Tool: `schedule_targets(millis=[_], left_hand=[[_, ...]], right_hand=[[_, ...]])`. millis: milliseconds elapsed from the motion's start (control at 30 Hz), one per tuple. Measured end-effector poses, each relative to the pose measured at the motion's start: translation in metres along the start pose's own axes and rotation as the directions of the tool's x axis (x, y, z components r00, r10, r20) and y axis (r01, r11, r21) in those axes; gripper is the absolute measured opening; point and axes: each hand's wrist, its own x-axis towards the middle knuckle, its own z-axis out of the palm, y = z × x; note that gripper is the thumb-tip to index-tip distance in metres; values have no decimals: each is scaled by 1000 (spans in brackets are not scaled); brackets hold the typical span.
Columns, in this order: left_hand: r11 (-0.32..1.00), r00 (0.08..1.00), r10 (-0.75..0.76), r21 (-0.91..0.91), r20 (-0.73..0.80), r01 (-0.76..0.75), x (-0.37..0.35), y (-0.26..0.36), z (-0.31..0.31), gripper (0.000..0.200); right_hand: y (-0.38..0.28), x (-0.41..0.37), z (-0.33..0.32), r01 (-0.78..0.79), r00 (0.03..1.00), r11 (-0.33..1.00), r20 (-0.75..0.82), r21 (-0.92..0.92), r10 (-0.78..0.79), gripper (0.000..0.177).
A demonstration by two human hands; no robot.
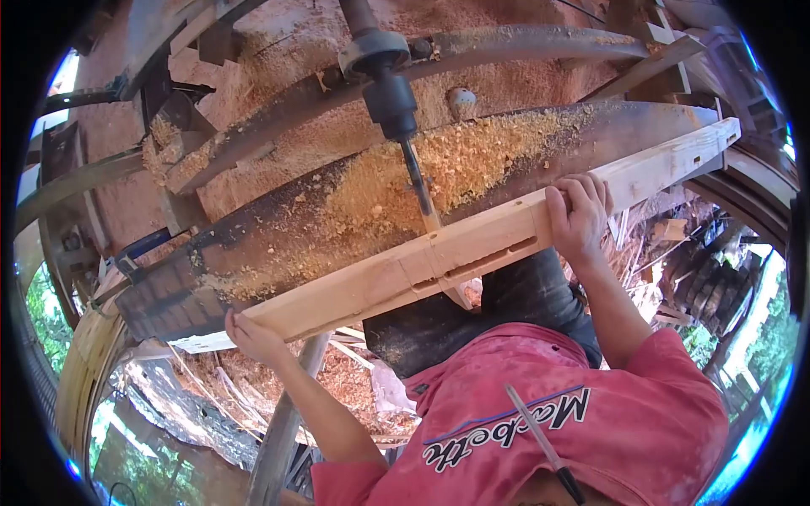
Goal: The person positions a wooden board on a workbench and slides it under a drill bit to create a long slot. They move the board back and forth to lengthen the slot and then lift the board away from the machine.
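A long pale wooden beam (363, 291) with slots cut in its near face lies slantwise in front of me. My left hand (256, 339) grips its left part, with the fingers at the upper edge. My right hand (580, 215) is closed over the top edge, right of the middle, beside a long slot. Beyond the beam, a drill chuck (391, 105) holds a drill bit (415, 173) that points down towards the beam's far side. Whether the bit is inside the wood is hidden. A thin wooden strip (458, 297) sticks out below the beam.
A dark worktable (278, 232) behind the beam carries heaped yellow wood chips (472, 160). A curved rail (523, 46) runs beyond it. A metal pipe (287, 413) stands below left. Stacked offcuts (709, 261) lie at right. A pen (544, 443) hangs at my shirt.
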Motion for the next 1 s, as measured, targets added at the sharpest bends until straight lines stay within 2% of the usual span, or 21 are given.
schedule_targets(millis=[33, 100, 133, 200, 333, 400, 533, 600, 733, 1000], left_hand=[[1000, 1000, -4, 2, 5, 4, 2, -2, 1, 49], [997, 997, 28, 72, -78, -22, 9, -3, 5, 50], [997, 997, 28, 71, -74, -23, 10, -2, 7, 50], [996, 995, -89, -29, -55, 87, 11, 2, 7, 50], [998, 998, -64, 12, -28, 64, 18, 0, 4, 49], [991, 992, -123, -52, -1, 123, 21, 4, 6, 50], [984, 984, -179, -18, -9, 179, 33, 13, 12, 53], [998, 998, -52, 26, -23, 53, 40, 12, 16, 54], [996, 996, -86, -16, -6, 86, 42, 15, 15, 54], [997, 997, -72, 29, 0, 72, 44, 15, 17, 55]], right_hand=[[-1, 1, 1, 0, 1000, 1000, 4, -4, 0, 19], [-3, 2, 2, 0, 1000, 1000, -9, -4, 0, 18], [-3, 3, 2, -2, 1000, 1000, -8, -8, 2, 18], [-3, 4, 4, 4, 1000, 1000, -4, -4, -4, 16], [-5, 7, 6, 32, 999, 999, -31, -11, -32, 15], [-7, 10, 4, 24, 1000, 999, -15, 22, -24, 16], [-12, 19, 6, 24, 1000, 1000, -16, 12, -24, 17], [-14, 23, 8, 12, 1000, 1000, -25, 18, -11, 18], [-14, 23, 10, -1, 999, 1000, -50, 18, 2, 18], [-15, 26, 9, 9, 999, 999, -38, 34, -7, 17]])
